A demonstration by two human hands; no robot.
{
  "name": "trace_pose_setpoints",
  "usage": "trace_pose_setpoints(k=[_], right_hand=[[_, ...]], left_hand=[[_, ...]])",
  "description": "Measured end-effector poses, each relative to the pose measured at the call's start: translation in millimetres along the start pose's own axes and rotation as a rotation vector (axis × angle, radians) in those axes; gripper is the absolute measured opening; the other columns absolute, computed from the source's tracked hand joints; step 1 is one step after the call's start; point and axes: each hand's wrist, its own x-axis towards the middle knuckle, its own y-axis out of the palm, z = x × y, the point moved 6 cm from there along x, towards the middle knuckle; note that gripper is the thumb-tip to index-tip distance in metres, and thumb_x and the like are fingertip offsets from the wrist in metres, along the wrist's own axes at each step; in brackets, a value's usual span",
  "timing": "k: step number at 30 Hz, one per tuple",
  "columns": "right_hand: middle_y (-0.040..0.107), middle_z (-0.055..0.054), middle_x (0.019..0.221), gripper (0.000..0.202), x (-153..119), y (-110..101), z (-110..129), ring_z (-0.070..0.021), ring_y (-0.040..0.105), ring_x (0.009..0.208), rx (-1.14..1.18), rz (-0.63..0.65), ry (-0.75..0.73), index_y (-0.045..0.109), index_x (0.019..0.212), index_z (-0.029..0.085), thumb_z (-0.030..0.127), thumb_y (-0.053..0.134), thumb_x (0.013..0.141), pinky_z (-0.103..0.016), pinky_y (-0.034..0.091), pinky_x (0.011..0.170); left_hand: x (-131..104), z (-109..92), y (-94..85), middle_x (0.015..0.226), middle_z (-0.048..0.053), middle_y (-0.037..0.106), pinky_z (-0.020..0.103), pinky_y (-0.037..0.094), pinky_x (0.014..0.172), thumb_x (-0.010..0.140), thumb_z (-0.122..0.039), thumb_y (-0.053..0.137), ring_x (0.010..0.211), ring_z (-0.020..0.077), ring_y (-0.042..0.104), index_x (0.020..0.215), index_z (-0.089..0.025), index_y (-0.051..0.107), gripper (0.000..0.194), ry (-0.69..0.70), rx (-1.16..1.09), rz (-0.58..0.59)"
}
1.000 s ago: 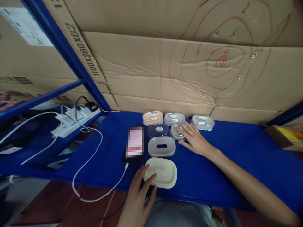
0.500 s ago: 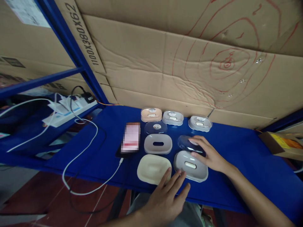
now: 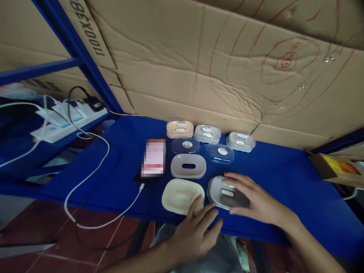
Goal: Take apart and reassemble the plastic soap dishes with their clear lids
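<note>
My right hand (image 3: 256, 197) is spread over the right side of a grey oval dish (image 3: 220, 194) with a pale bar in its middle, thumb and fingers apart. My left hand (image 3: 196, 231) lies with fingers apart at the near right edge of a cream oval tray (image 3: 179, 195). Behind the tray is a grey oval ring (image 3: 178, 167) with a slot. Two clear lids with round stickers, one on the left (image 3: 178, 146) and one on the right (image 3: 213, 152), lie farther back.
Along the cardboard wall (image 3: 159, 76) stand a peach case (image 3: 172, 131) and two grey cases (image 3: 200, 132). A phone (image 3: 153, 157) with a white cable lies left. A power strip (image 3: 54, 131) is far left, an open carton (image 3: 327, 168) far right.
My right hand has let go of the right clear lid, which now lies behind, and has moved nearer over the grey dish. The camera view has shifted a little.
</note>
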Motion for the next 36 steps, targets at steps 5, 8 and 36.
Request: trace_pose_setpoints(k=[5, 8, 36], right_hand=[[0.054, -0.011, 0.158, 0.053, -32, 28, 12, -0.0362, 0.04, 0.155, -0.036, -0.083, 0.055, 0.06, 0.148, 0.031, 0.045, 0.072, 0.098, -0.06, 0.045, 0.121], [0.049, -0.01, 0.163, 0.048, -33, 33, 11, -0.0356, 0.037, 0.157, -0.007, -0.127, 0.026, 0.062, 0.146, 0.032, 0.04, 0.069, 0.1, -0.058, 0.044, 0.122], [0.068, -0.011, 0.142, 0.041, 2, 21, 72, -0.031, 0.061, 0.136, -0.096, -0.034, -0.241, 0.062, 0.144, 0.025, 0.038, 0.062, 0.105, -0.05, 0.052, 0.113]], left_hand=[[0, -1, 2.4, 0.118, 0.009, 0.077, 0.058, 0.011, 0.134, 0.096, -0.022, 0.066, 0.123, 0.0244, 0.067, 0.117, -0.017, 0.074, 0.023, 0.007, 0.011, 0.007], [-2, -1, 3.1, 0.126, 0.01, 0.075, 0.06, 0.011, 0.134, 0.096, -0.023, 0.066, 0.128, 0.0259, 0.065, 0.121, -0.019, 0.073, 0.027, 0.007, 0.018, 0.019], [-47, 55, -72.3, 0.148, 0.014, 0.06, 0.048, 0.056, 0.109, 0.096, -0.018, 0.065, 0.135, 0.0318, 0.06, 0.143, -0.026, 0.06, 0.047, -0.435, 0.08, -0.015]])
